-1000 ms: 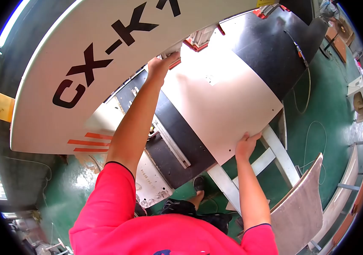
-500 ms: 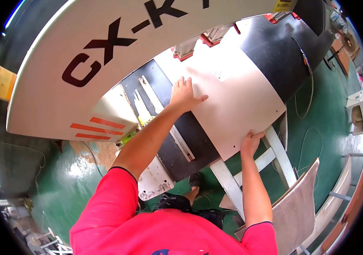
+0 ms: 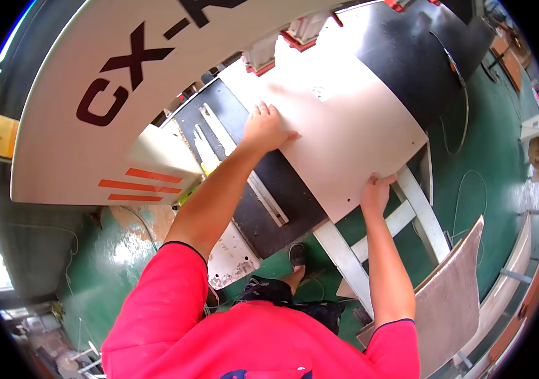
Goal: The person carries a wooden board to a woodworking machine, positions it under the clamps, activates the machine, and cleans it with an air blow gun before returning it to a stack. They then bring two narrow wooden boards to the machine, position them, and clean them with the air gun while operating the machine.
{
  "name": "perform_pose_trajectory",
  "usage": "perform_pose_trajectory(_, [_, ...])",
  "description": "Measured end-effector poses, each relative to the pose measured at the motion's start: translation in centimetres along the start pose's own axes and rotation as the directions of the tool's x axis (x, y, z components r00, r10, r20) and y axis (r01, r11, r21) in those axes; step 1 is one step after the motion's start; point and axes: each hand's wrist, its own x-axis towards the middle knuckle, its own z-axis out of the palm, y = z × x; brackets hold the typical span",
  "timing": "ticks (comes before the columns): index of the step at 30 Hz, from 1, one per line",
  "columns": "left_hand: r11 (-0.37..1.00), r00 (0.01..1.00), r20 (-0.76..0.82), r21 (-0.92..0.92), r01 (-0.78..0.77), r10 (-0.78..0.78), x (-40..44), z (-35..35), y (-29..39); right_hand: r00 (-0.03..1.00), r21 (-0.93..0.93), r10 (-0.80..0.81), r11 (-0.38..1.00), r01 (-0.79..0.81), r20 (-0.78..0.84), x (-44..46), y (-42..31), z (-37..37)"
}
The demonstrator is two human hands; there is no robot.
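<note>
A large pale board [image 3: 345,126] with small holes near its corners lies flat across the dark work surface. My left hand [image 3: 266,128] rests at the board's left edge, fingers stretched out and thumb extended over the board. My right hand [image 3: 377,192] is at the near right edge, with thumb and fingers closed on the board's rim; some of its fingers are hidden. Left of the board, metal rails [image 3: 266,197] run along a black strip [image 3: 282,183]. A light-coloured tool with a yellow end [image 3: 207,155] lies beside my left forearm.
A large white machine cover [image 3: 61,158] with "CX-K" lettering overhangs the upper left. Red-edged clamps [image 3: 301,31] stand along the far side. Pale support rails [image 3: 418,211] extend toward me at right, near a leaning brown board [image 3: 449,303]. Cables trail over the green floor [image 3: 465,208].
The camera view has shifted slightly, so the machine and board sit a little differently in frame. Both hands stay at the same edges of the board.
</note>
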Motion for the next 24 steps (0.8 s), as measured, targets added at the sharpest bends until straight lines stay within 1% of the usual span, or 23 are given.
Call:
perform_pose_trajectory(1, [1.0, 0.999, 0.037, 0.023, 0.009, -0.01, 0.1, -0.4, 0.3, 1.0, -0.018, 0.008, 1.0, -0.008, 0.003, -0.2, -0.2, -0.3])
perform_pose_trajectory(2, [0.999, 0.996, 0.092, 0.049, 0.017, -0.021, 0.1, -1.3, 0.8, 0.998, -0.002, 0.024, 1.0, -0.024, 0.053, -0.2, -0.4, -0.9])
perform_pose_trajectory(4, [0.999, 0.993, 0.111, 0.036, 0.029, -0.033, 0.3, -1.4, 1.0, 0.996, 0.021, 0.037, 0.999, -0.039, 0.079, 0.3, 0.4, -0.9])
perform_pose_trajectory(6, [0.999, 0.992, 0.114, 0.022, 0.046, -0.048, 0.1, -1.4, 0.7, 0.993, 0.004, 0.036, 0.999, -0.037, 0.116, 0.5, 0.3, -1.7])
perform_pose_trajectory(8, [0.998, 0.993, 0.101, -0.006, 0.06, -0.059, 0.0, -1.3, 0.7, 0.988, -0.063, 0.025, 0.998, -0.015, 0.154, 0.6, -0.3, -3.7])
perform_pose_trajectory(9, [0.998, 0.992, 0.107, 0.001, 0.065, -0.065, 0.1, -1.4, 0.7, 0.996, -0.157, -0.051, 0.986, 0.061, 0.07, 0.6, -1.0, -4.6])
perform_pose_trajectory(11, [0.997, 0.989, 0.124, 0.011, 0.076, -0.077, 0.3, -1.5, 0.7, 0.972, -0.358, -0.223, 0.916, 0.183, -0.075, 0.8, -2.4, -5.8])
perform_pose_trajectory(12, [0.998, 0.991, 0.116, 0.017, 0.068, -0.069, 0.3, -1.5, 0.6, 0.955, -0.397, -0.291, 0.885, 0.245, -0.06, 2.0, -2.5, -5.9])
perform_pose_trajectory(15, [0.997, 0.991, 0.122, 0.043, 0.059, -0.063, 0.4, -2.2, 0.4, 0.853, -0.517, -0.52, 0.72, 0.463, 0.041, 6.7, -3.4, -4.7])
perform_pose_trajectory(18, [0.994, 0.984, 0.154, 0.064, 0.086, -0.095, 0.4, -3.4, 0.4, 0.76, -0.573, -0.633, 0.571, 0.588, 0.15, 11.4, -5.7, -2.1])
perform_pose_trajectory(20, [0.994, 0.984, 0.152, 0.072, 0.084, -0.094, 0.9, -3.2, 0.2, 0.719, -0.549, -0.655, 0.521, 0.653, 0.234, 14.3, -8.8, 0.7])
perform_pose_trajectory(23, [0.997, 0.986, 0.153, 0.016, 0.07, -0.072, 1.6, -2.6, -0.2, 0.682, -0.538, -0.658, 0.467, 0.702, 0.319, 19.3, -13.2, 5.5])
perform_pose_trajectory(24, [0.998, 0.986, 0.16, 0.036, 0.043, -0.048, 1.6, -2.9, -0.2, 0.705, -0.548, -0.598, 0.467, 0.694, 0.382, 20.3, -15.4, 6.9])
